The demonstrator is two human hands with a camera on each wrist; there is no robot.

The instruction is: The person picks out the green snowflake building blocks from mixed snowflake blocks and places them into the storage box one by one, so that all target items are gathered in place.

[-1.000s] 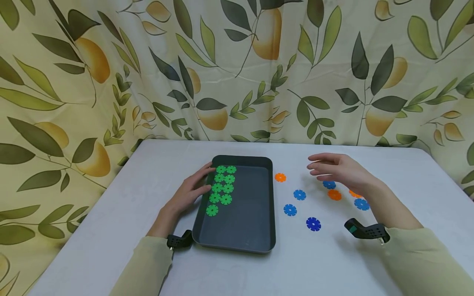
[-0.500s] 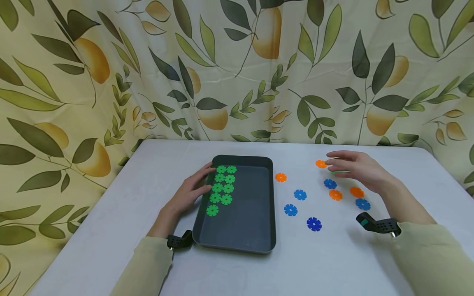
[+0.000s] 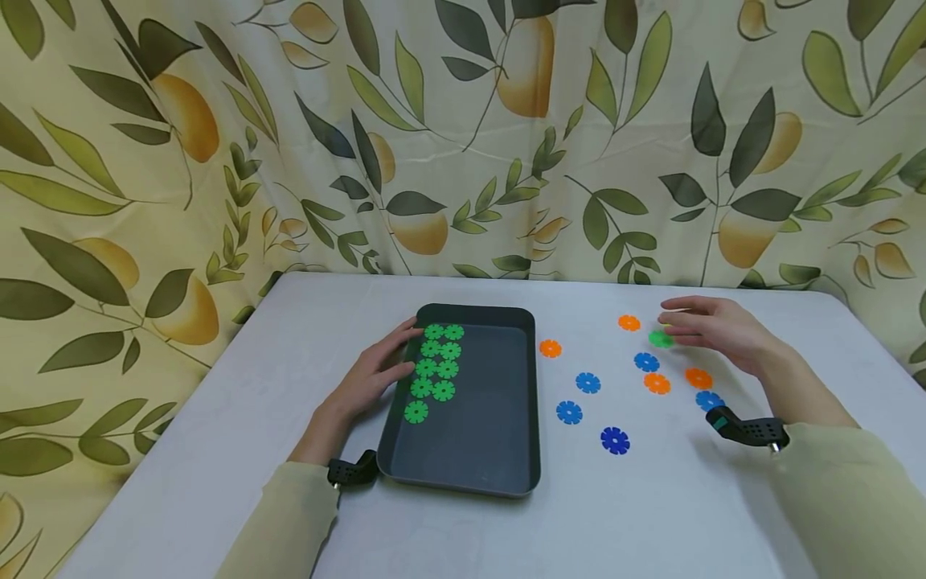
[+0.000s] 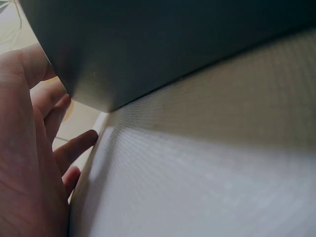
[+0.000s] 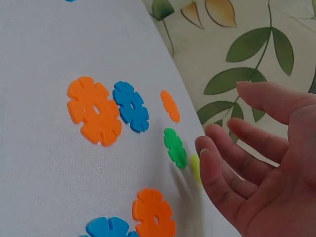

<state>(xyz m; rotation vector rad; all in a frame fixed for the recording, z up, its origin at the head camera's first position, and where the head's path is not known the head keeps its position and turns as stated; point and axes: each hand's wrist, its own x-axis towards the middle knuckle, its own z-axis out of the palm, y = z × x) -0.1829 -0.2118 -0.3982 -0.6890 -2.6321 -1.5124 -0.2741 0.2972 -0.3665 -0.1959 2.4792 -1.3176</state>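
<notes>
A dark grey tray lies on the table, with several green flower-shaped plastic discs in two columns along its left side. My left hand rests against the tray's left rim, fingers loosely spread. On the right, my right hand hovers with relaxed fingers and holds nothing. Just by its fingertips is a loose green disc. Closer to these fingers, the right wrist view shows part of a yellow disc, mostly hidden behind a fingertip.
Several orange discs and blue discs lie scattered right of the tray. A dark blue disc sits nearer the front. Behind the white table hangs a leaf-and-fruit patterned curtain.
My right hand has moved to the right, uncovering orange, blue and green discs on the table. The left hand and the tray have stayed in place.
</notes>
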